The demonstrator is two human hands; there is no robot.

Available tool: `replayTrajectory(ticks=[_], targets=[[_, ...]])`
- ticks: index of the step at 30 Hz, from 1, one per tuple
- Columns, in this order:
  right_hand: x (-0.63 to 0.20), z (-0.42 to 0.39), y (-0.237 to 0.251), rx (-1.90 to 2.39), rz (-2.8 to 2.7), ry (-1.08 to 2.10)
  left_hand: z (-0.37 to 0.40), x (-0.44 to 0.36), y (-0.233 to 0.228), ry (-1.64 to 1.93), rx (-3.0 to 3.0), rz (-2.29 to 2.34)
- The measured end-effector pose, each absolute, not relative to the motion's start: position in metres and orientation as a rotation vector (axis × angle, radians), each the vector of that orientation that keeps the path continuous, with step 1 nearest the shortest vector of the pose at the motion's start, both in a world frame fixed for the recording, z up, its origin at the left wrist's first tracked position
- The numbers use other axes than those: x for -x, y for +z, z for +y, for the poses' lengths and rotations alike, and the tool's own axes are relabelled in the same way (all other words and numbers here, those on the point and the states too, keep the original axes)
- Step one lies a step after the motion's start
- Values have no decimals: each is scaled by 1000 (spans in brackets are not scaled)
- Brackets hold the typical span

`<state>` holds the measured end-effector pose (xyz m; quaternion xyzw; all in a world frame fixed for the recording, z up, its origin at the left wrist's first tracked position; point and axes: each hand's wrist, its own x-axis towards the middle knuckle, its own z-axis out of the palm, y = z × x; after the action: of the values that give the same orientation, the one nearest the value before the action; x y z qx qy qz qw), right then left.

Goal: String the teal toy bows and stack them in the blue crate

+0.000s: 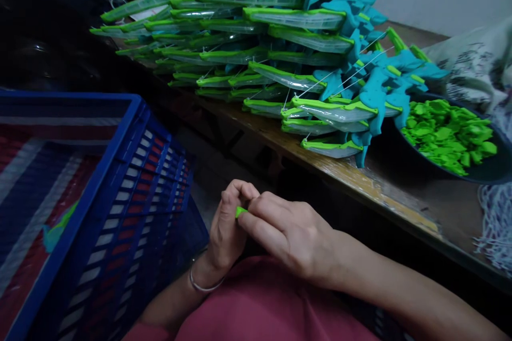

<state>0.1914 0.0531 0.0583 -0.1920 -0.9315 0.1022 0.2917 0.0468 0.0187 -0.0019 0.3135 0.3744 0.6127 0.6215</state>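
Glossy, probably plastic toy bows

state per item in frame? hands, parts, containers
left hand: fingers curled, pinching the small green piece
right hand: pinching the same piece
small green piece: held between both hands, mostly hidden
toy bows: stacked in a pile on the wooden bench
dark bowl: heaped with green pieces
blue crate: nearly empty, lined

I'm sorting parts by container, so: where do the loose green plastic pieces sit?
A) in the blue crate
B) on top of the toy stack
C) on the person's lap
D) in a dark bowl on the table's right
D: the loose green pieces are heaped in the dark bowl on the wooden table, right of the toy stack.
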Motion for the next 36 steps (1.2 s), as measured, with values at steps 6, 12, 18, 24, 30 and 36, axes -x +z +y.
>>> replayTrajectory(ticks=[6,12,18,24,30,36], targets=[[-196,56,31,443,-2374,-5,19,-48,0,1235,-835,1016],[-196,59,12,506,-2268,-93,17,-51,-14,1161,-822,960],[-201,59,42,645,-1789,473,27,-51,-23,1259,-878,843],[-209,69,40,828,-1593,685,33,-52,-18,1244,-1026,720],[-214,52,30,798,-1851,645,31,-56,-14,1322,-839,821],[-214,48,32,798,-1929,729,33,-57,-14,1322,-891,871]])
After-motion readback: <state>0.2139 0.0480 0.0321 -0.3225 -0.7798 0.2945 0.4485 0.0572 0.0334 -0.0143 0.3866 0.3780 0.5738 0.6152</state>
